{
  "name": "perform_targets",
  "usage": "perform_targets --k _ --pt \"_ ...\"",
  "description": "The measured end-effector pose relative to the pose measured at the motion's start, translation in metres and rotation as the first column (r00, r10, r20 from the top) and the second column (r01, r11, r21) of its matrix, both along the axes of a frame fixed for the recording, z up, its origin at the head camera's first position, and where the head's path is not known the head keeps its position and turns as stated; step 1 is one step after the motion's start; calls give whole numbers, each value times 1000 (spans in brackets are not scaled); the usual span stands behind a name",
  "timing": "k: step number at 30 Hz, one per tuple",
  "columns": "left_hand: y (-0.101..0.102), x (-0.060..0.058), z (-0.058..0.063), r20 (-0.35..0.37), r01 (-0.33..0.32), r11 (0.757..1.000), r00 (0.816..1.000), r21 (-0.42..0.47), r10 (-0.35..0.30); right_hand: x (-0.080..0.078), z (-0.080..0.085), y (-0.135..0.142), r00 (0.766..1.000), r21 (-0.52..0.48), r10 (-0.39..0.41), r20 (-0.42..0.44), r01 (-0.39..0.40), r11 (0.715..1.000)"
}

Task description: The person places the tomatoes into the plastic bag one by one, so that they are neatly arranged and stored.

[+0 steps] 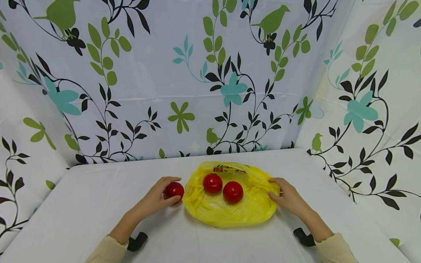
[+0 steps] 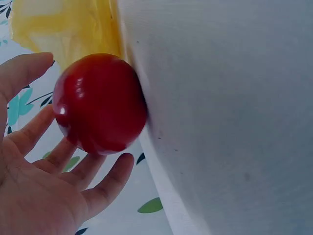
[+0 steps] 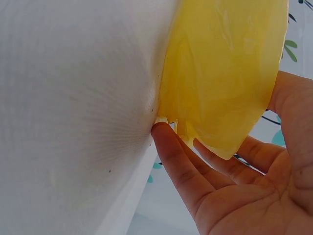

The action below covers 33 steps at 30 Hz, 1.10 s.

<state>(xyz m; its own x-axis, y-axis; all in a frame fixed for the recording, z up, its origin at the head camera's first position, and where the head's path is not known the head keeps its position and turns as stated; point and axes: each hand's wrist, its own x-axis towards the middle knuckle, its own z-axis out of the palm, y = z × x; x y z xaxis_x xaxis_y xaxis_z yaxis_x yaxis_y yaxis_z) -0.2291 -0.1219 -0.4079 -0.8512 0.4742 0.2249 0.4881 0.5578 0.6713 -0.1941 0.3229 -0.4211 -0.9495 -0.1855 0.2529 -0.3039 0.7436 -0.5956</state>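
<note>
A glossy red ball [image 1: 174, 191] sits on the white table left of a yellow plastic bag [image 1: 230, 217]. My left hand [image 1: 157, 194] is spread around this ball; in the left wrist view the thumb stands apart from it and the other fingers curve loosely beside and below it. Two more red balls, one at the left [image 1: 212, 183] and one at the right [image 1: 233, 192], lie on the bag. At the bag's right edge, my right hand [image 1: 289, 195] has its thumb and fingers apart on either side of the plastic. The bag hides the thumb tip in the right wrist view.
The white table [image 1: 108, 197] runs back to a patterned curtain [image 1: 148, 73] with leaves, birds and flowers. More of this cloth hangs at both sides. Black wrist mounts [image 1: 137, 241] sit below the forearms. Dark print [image 1: 229, 169] shows on the bag's far part.
</note>
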Motion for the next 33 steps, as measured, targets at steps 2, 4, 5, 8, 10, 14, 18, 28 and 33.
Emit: perform_targets --k 2,4,5,8,10,14,18,28,33 --pt "-2 0 -2 21 7 1000 1000 11 -7 0 0 0 1000 0 0 -1 0 1000" --pt "-4 -1 -4 37 12 1000 999 17 -13 0 0 0 1000 -2 0 -2 0 1000" --pt "-5 -2 -5 45 14 1000 999 16 -15 0 0 0 1000 -2 0 -4 0 1000" --pt "-7 -4 -7 58 11 1000 998 7 -11 0 1 0 1000 -4 0 -3 0 1000" --pt "-8 -5 -8 64 14 1000 998 4 -14 0 1 0 1000 -5 -2 -2 2 1000" --pt "-9 -6 -10 73 9 1000 997 11 -10 0 1 0 1000 -4 -9 4 9 1000" --pt "-10 -5 -11 79 -4 1000 997 21 2 1 0 -1 1000 1 -9 10 9 1000" --pt "-9 -4 -9 52 -55 998 997 4 55 0 0 0 1000 -6 -11 13 11 1000" --pt "-11 -4 -7 36 -92 996 995 3 92 0 0 0 1000 -10 0 9 0 1000"
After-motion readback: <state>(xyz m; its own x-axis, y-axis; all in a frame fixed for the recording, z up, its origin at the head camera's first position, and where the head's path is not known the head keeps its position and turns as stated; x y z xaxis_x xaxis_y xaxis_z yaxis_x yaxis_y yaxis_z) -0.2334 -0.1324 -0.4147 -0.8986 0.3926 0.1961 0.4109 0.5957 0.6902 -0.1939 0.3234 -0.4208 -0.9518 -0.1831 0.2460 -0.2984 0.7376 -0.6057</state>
